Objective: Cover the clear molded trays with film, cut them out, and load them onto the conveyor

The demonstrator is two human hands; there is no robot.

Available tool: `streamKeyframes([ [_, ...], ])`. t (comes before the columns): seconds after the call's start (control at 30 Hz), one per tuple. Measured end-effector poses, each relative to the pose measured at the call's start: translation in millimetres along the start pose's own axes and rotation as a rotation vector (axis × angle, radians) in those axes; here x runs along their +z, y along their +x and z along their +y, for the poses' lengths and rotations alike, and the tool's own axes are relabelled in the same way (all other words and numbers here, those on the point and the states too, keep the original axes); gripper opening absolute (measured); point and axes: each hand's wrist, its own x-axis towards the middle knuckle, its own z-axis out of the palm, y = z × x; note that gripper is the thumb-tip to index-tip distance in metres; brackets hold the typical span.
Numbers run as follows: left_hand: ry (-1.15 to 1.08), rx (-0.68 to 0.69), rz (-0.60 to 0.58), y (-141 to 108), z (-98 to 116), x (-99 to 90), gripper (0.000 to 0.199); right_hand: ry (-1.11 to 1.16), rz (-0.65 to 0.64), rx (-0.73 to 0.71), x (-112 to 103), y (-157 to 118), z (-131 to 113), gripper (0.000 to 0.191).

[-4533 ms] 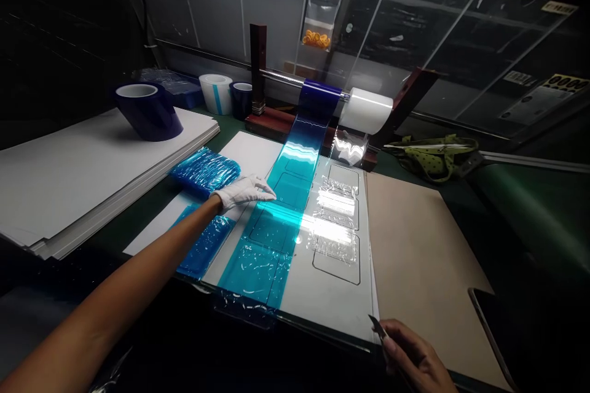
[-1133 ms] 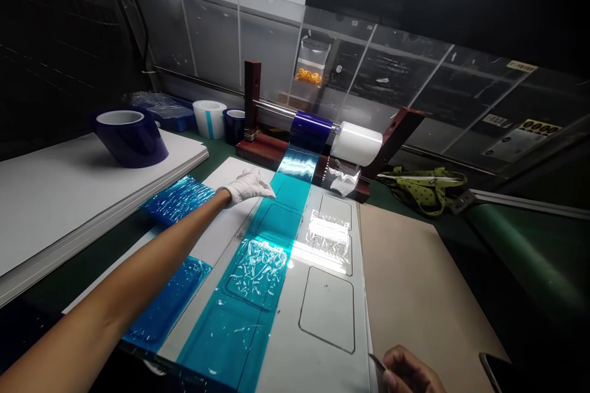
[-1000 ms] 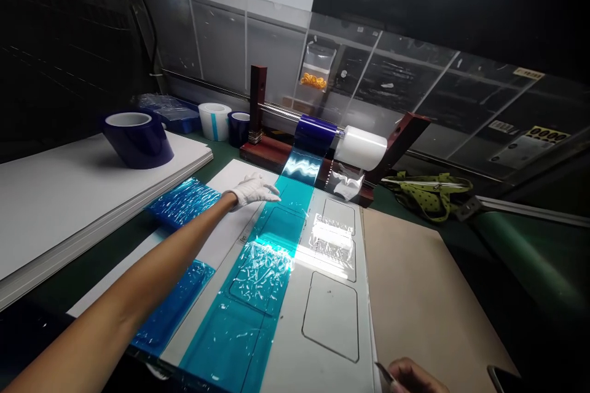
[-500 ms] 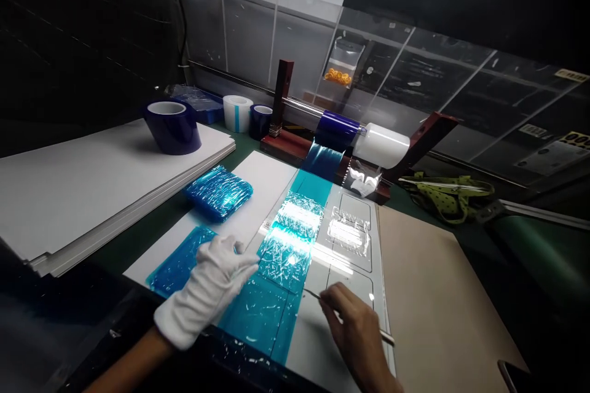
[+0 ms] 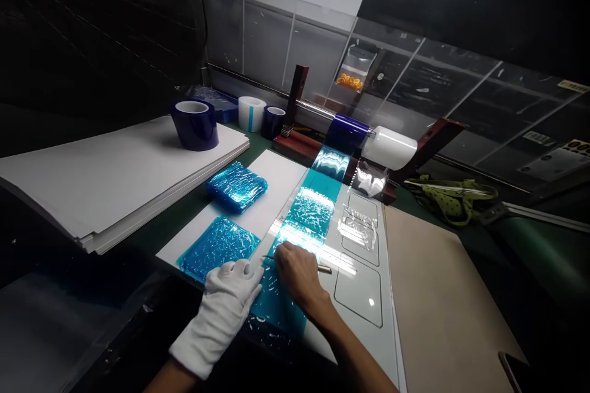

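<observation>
The table (image 5: 152,230) is seen from one head-worn camera, angled forward and down, close above the hands at the near edge.

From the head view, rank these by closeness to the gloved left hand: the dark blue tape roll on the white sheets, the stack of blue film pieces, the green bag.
From the left hand:
1. Stack of blue film pieces, just beyond the hand on the white board.
2. Dark blue tape roll, farther back left, on the white sheets.
3. Green bag, far right, past the brown board.
</observation>
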Motion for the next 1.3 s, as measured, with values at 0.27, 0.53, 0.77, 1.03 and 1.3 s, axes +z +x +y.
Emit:
streamKeyframes([
  [0.27,-0.207,-0.206,0.082,-22.2,-6.1,-7.7,0.033,-0.048,-0.1,0.069,-15.9,-31.9,32.4,0.021],
  [0.53,-0.887,-0.87,-0.301,-66.9,-12.4,-14.1,0.058,-0.088,-0.138,0.239,-31.6,-108.7,88.0,0.026],
  [0.77,-1.178,-0.887,-0.295,-53.3,17.9,-19.4,0.051,0.097,-0.027,0.345,-16.0,-161.2,105.9,0.018],
  [1.03,-1.156,-1.027,-0.244,-58.0,27.6,-47.1,0.044,0.285,0.053,0.428,-8.4,-183.4,101.5,0.02],
  [1.3,-1.018,-0.953,0.098,-29.6,-61.7,-66.4,0.052,0.433,0.028,0.475,0.2,-185.2,105.4,0.026],
])
